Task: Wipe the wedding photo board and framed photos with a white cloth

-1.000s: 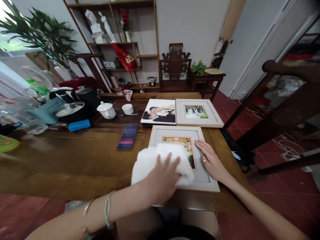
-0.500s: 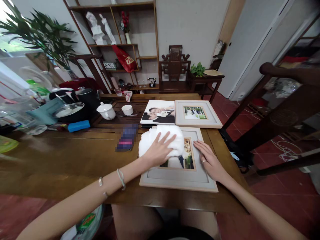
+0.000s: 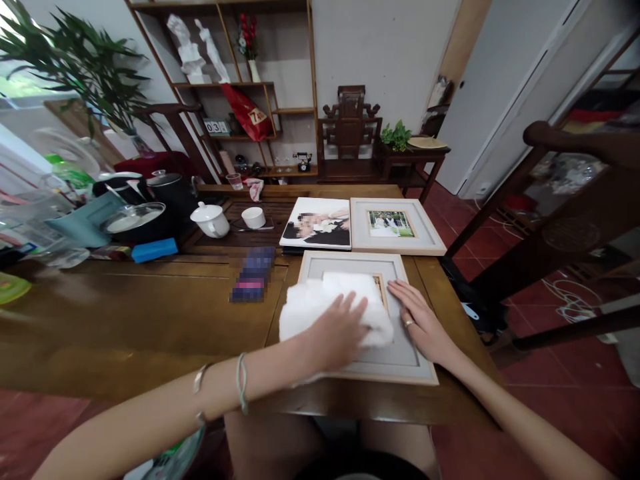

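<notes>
A light wooden picture frame (image 3: 406, 363) lies flat at the near edge of the wooden table (image 3: 140, 313). My left hand (image 3: 336, 331) presses a white cloth (image 3: 330, 303) down on the frame's glass, fingers spread over the cloth, which hides most of the photo. My right hand (image 3: 423, 320) lies flat on the frame's right side, fingers stretched out, a ring on one finger.
Behind the near frame lie a second framed photo (image 3: 395, 225) and an unframed print (image 3: 317, 223). A tea tray with a white teapot (image 3: 211, 219) and cup (image 3: 253, 217), pots and a blue box (image 3: 155, 249) stand at the left. A dark wooden chair (image 3: 575, 220) is at the right.
My left hand has slid the white cloth from the frame's upper part back toward me over the glass. My right hand has stayed on the frame's right side.
</notes>
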Demonstrator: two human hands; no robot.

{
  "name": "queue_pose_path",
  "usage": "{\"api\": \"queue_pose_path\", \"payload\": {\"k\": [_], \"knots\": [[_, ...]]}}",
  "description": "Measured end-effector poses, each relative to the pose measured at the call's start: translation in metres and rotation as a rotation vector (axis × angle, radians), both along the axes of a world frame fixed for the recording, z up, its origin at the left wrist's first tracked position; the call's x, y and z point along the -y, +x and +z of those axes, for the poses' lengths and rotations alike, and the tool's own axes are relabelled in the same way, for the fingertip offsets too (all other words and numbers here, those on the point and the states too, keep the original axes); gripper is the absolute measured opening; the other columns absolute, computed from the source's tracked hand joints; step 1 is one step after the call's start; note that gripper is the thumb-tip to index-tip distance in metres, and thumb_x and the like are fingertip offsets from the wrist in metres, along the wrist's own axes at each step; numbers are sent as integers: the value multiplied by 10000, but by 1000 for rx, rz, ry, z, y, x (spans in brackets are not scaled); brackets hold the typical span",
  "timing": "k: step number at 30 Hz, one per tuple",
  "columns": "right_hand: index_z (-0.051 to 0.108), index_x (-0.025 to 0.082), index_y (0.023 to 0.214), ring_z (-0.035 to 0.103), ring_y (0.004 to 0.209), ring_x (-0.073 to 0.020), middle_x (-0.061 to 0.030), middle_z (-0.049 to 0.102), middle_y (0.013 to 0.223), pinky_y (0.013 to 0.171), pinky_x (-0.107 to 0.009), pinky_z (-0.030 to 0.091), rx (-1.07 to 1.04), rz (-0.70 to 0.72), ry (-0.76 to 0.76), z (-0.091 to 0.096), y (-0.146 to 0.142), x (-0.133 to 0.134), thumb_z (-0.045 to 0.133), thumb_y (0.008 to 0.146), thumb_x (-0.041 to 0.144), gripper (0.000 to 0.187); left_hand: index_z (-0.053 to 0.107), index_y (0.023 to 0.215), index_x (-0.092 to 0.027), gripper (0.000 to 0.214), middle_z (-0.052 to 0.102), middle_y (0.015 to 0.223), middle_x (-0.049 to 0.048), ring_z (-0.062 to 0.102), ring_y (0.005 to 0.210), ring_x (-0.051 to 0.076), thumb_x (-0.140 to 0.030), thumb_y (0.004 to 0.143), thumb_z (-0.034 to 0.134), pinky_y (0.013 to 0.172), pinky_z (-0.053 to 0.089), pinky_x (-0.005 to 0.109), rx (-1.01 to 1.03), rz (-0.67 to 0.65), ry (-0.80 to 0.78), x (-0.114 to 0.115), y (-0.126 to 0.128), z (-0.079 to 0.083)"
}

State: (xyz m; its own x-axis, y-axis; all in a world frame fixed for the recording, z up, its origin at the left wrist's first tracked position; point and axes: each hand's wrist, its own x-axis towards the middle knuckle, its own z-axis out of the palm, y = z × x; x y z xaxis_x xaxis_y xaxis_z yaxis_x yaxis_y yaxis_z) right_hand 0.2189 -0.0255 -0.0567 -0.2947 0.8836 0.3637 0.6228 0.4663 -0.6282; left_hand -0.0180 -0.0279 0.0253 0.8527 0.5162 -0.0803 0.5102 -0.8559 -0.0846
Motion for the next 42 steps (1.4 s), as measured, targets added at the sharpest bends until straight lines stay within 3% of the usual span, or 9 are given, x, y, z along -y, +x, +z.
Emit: {"api": "queue_pose_path", "payload": {"k": [4, 7, 10, 15, 18, 21, 25, 35, 42], "knots": [[401, 291, 1418, 304, 1402, -242, -56, 434, 1463, 1152, -571, 257, -1, -3, 2, 2, -1, 1, 340, 917, 160, 522, 692, 1068, -168, 345, 473, 1404, 170, 466, 1274, 351, -408, 925, 489, 1025, 385, 445, 18, -121, -104, 50, -4, 23], [402, 288, 1417, 297, 1406, -233, -53, 429, 1467, 1155, -559, 259, 5, -1, -1, 1, 0, 1, 333, 918, 156, 521, 680, 1088, -178, 341, 446, 1433, 153, 450, 1294, 336, -413, 921, 498, 1026, 393, 437, 30, -89, -153, 55, -6, 25], [395, 280, 1421, 293, 1408, -230, -57, 423, 1470, 1157, -556, 254, 14, 3, -7, 1, 0, 1, 338, 915, 152, 526, 666, 1120, -199, 297, 371, 1487, 141, 362, 1353, 351, -348, 884, 563, 1044, 362, 493, 35, 14, -90, 31, -6, 7], [396, 278, 1419, 298, 1404, -235, -66, 431, 1462, 1150, -565, 261, 13, 1, -5, 1, 0, 1, 344, 906, 144, 533, 700, 1039, -183, 236, 234, 1554, 104, 174, 1431, 343, -293, 848, 616, 1134, 201, 522, 66, 70, 98, -42, -8, -26], [409, 277, 1411, 303, 1401, -237, -69, 438, 1458, 1149, -568, 258, 8, -7, -1, 1, -1, 1, 339, 904, 138, 530, 690, 1070, -180, 293, 199, 1566, 90, 125, 1441, 343, -366, 854, 620, 1142, 166, 537, 88, 67, 191, -72, -7, -31], [424, 266, 1401, 307, 1399, -245, -78, 444, 1453, 1145, -571, 261, 6, -7, 9, 0, -1, 1, 341, 902, 140, 521, 693, 1060, -170, 293, 152, 1577, 86, 91, 1446, 342, -361, 851, 621, 1143, 153, 541, 101, 47, 232, -80, -1, -31], [433, 267, 1392, 314, 1394, -248, -77, 453, 1444, 1146, -571, 260, 0, -3, 26, 0, -1, 0, 348, 897, 138, 519, 685, 1100, -198, 296, 251, 1552, 73, 156, 1439, 320, -361, 900, 541, 1131, 186, 544, 98, 31, 124, -59, 11, -28], [442, 287, 1388, 318, 1394, -251, -63, 455, 1448, 1149, -567, 260, -47, 1, 22, -1, 1, 0, 349, 923, 195, 483, 688, 1073, -204, 315, 392, 1474, 113, 325, 1358, 387, -381, 917, 480, 1044, 309, 566, 77, -92, -49, 48, 23, 4], [456, 279, 1380, 329, 1390, -253, -69, 467, 1441, 1143, -568, 270, -55, -9, 6, 1, 0, -1, 343, 949, 246, 447, 684, 1062, -224, 291, 407, 1470, 68, 337, 1352, 359, -385, 895, 507, 1032, 335, 559, 87, -149, -15, 55, 17, 6]]}}
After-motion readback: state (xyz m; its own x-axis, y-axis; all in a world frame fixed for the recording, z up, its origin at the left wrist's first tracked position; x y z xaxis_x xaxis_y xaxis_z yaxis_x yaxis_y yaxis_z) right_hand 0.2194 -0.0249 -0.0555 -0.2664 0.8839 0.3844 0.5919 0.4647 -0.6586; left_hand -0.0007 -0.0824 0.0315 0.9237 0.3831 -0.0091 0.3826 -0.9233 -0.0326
